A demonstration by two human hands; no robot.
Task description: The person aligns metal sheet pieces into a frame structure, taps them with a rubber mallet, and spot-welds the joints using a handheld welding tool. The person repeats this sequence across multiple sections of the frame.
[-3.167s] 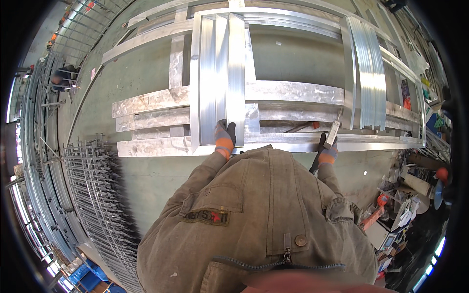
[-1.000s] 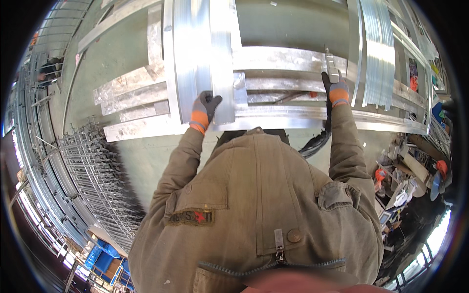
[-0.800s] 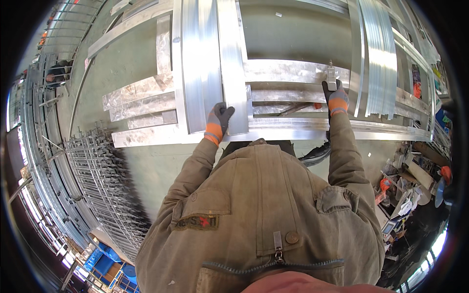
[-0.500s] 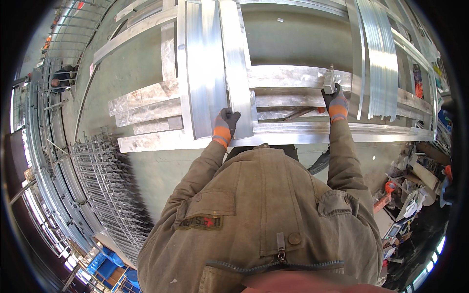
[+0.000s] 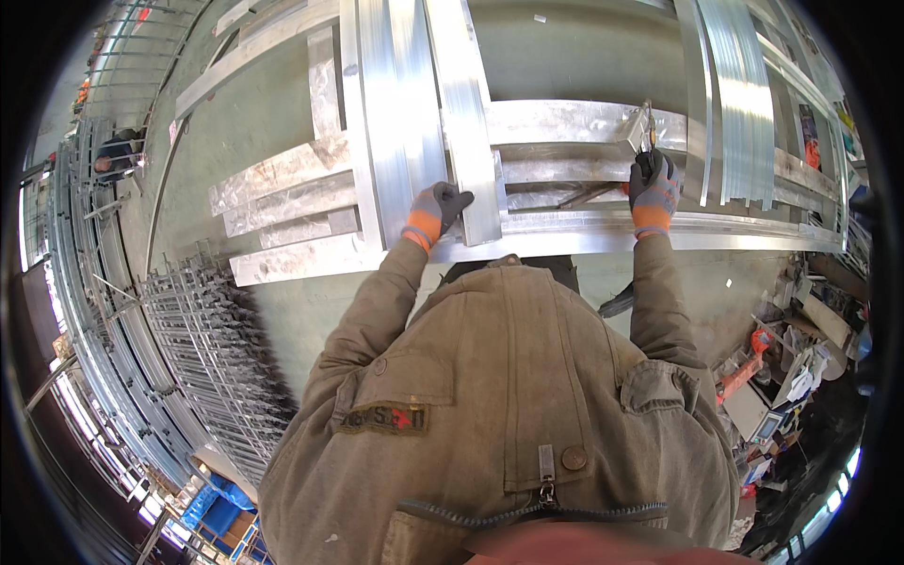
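My left hand [image 5: 439, 205], in a grey and orange glove, has its fingers curled at the near end of a long aluminium profile [image 5: 462, 122]. The thumb lies over the profile's left edge; the fingertips are partly hidden. Left of it runs a wider, shiny ribbed profile [image 5: 396, 104]. My right hand [image 5: 653, 193], gloved alike, is closed round a small tool with a pale block-like part and a thin tip [image 5: 642, 129]. Its exact kind is unclear. That hand is over the flat metal crossbars [image 5: 565, 169] beneath the profiles.
More ribbed profiles [image 5: 744, 104] lie across the crossbars at the right. A dense stack of thin metal bars [image 5: 212, 348] stands at the left. Cluttered tools and papers [image 5: 786, 377] are at the lower right. A person [image 5: 116, 155] is far off at upper left.
The bars and profiles have shifted slightly in view. My right hand has turned the tool, so its pale part now sits tilted beyond the fingers. My left hand stays at the profile's end.
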